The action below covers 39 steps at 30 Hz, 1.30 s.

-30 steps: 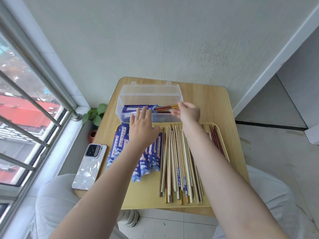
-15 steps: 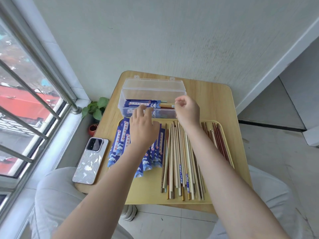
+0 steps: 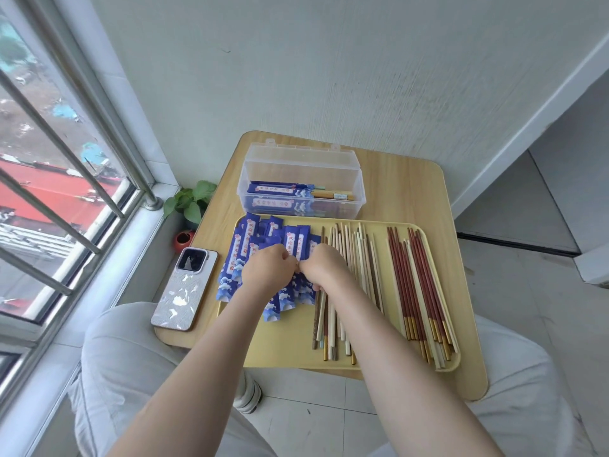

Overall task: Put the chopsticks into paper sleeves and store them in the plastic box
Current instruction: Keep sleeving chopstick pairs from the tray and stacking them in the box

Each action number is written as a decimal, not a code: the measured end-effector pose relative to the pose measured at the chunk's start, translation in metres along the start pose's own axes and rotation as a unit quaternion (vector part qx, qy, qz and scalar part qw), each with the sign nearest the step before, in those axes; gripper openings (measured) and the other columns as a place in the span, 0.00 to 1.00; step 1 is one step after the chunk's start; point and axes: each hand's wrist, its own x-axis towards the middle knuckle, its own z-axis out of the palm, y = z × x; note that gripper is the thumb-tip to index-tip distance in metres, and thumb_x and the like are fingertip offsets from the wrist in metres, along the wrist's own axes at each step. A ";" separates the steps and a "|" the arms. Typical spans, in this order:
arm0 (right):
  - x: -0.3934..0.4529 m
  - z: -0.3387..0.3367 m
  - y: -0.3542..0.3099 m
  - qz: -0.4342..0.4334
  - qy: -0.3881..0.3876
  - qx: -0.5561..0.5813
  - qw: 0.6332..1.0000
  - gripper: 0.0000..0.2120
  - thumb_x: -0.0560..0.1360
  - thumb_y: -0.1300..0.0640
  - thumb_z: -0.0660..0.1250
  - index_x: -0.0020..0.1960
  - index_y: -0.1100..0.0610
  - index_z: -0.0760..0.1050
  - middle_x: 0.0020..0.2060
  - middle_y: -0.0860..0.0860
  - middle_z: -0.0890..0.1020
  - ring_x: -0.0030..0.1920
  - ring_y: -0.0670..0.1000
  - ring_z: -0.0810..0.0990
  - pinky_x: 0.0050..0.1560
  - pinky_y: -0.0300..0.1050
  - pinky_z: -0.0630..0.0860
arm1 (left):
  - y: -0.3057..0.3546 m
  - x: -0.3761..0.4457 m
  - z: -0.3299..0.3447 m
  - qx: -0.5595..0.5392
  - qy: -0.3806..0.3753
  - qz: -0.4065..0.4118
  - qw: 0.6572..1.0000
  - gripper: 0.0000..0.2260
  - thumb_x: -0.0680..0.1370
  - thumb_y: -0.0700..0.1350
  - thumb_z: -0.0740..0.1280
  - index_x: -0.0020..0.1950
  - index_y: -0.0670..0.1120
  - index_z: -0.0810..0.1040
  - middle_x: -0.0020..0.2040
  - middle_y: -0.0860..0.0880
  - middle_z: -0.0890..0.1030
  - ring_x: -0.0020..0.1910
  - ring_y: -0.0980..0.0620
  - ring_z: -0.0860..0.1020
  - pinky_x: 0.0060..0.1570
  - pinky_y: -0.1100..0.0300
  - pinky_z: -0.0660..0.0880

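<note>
Both hands have come back from the clear plastic box (image 3: 301, 179) since a second ago, when the right one was laying a sleeved pair inside it, and now meet over the heap of blue printed paper sleeves (image 3: 263, 255) on the pale yellow tray (image 3: 290, 351). Left hand (image 3: 268, 270) and right hand (image 3: 324, 267) sit knuckle to knuckle, fingers curled down into the pile; from where I stand they appear to be pinching at a sleeve, though which one, and whether it is truly gripped, I cannot tell. Sleeved pairs already lie in the open box at the far side of the small wooden desk (image 3: 408, 192). Loose pale wooden chopsticks (image 3: 356, 258) wait just beside the right hand, with dark red, gold-tipped chopsticks (image 3: 415, 285) further right on the same tray. A phone in a marbled silver case (image 3: 184, 288) rests on the desk's left edge.

By my reading, the step in hand is picking out a fresh sleeve. Next would come separating one from the overlapping heap, opening its mouth, and gathering a matched pair to slide in, tips aligned.
</note>
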 end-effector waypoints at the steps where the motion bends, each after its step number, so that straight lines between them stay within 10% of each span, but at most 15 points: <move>1: 0.000 0.000 0.001 0.011 -0.005 0.019 1.000 0.04 0.79 0.56 0.65 0.45 0.55 0.73 0.34 0.52 0.77 0.33 0.55 0.79 0.33 0.44 0.72 | -0.001 -0.001 0.000 -0.002 -0.002 0.002 1.000 0.07 0.81 0.48 0.59 0.47 0.48 0.73 0.42 0.50 0.77 0.41 0.49 0.74 0.32 0.59 0.66; 10: -0.005 -0.003 0.010 0.058 -0.092 0.141 0.984 0.09 0.77 0.63 0.67 0.55 0.67 0.79 0.32 0.54 0.79 0.25 0.49 0.70 0.23 0.39 0.65 | -0.005 0.000 0.004 -0.021 -0.006 -0.018 1.000 0.12 0.79 0.58 0.63 0.47 0.49 0.73 0.42 0.51 0.78 0.41 0.50 0.76 0.34 0.58 0.69; 18: -0.015 -0.030 0.019 -0.017 0.011 0.089 0.996 0.15 0.77 0.58 0.63 0.34 0.56 0.64 0.29 0.53 0.66 0.29 0.53 0.65 0.35 0.46 0.63 | -0.002 -0.004 0.001 0.000 -0.014 -0.012 1.000 0.07 0.79 0.51 0.64 0.51 0.48 0.74 0.43 0.51 0.78 0.44 0.49 0.77 0.35 0.58 0.70; 23: -0.022 -0.042 0.028 -0.056 0.096 0.101 0.989 0.08 0.78 0.58 0.64 0.42 0.60 0.74 0.38 0.58 0.82 0.34 0.53 0.79 0.35 0.48 0.75 | 0.007 -0.011 -0.004 -0.064 0.029 -0.016 0.997 0.07 0.79 0.48 0.62 0.51 0.45 0.75 0.44 0.47 0.81 0.44 0.45 0.81 0.38 0.54 0.75; 28: -0.025 -0.058 0.043 -0.117 0.139 0.186 0.966 0.03 0.79 0.59 0.65 0.48 0.52 0.77 0.46 0.48 0.82 0.41 0.49 0.81 0.34 0.38 0.71 | 0.024 -0.022 -0.013 -0.054 0.165 0.172 0.970 0.14 0.75 0.49 0.69 0.60 0.49 0.77 0.53 0.51 0.75 0.54 0.48 0.73 0.46 0.56 0.70; 31: -0.029 -0.069 0.053 -0.145 0.098 0.244 0.954 0.06 0.80 0.59 0.66 0.49 0.50 0.80 0.51 0.48 0.83 0.41 0.46 0.80 0.42 0.42 0.77 | 0.050 -0.028 -0.018 0.045 0.062 0.257 0.963 0.15 0.75 0.55 0.70 0.60 0.52 0.79 0.53 0.53 0.78 0.57 0.50 0.74 0.57 0.53 0.66; 35: -0.029 -0.078 0.072 -0.131 0.117 0.318 0.932 0.02 0.79 0.57 0.67 0.51 0.51 0.76 0.48 0.52 0.84 0.35 0.46 0.81 0.40 0.43 0.79 | 0.074 -0.029 -0.009 -0.003 -0.033 0.211 0.977 0.14 0.77 0.54 0.70 0.37 0.51 0.71 0.33 0.52 0.75 0.34 0.51 0.77 0.33 0.58 0.69; 39: -0.024 -0.089 0.113 -0.025 0.227 0.123 0.966 0.06 0.80 0.54 0.64 0.50 0.56 0.76 0.43 0.50 0.81 0.41 0.53 0.81 0.45 0.51 0.79 | 0.085 -0.033 0.009 -0.096 -0.078 0.149 0.981 0.11 0.78 0.51 0.70 0.42 0.45 0.80 0.35 0.50 0.84 0.29 0.56 0.83 0.36 0.55 0.79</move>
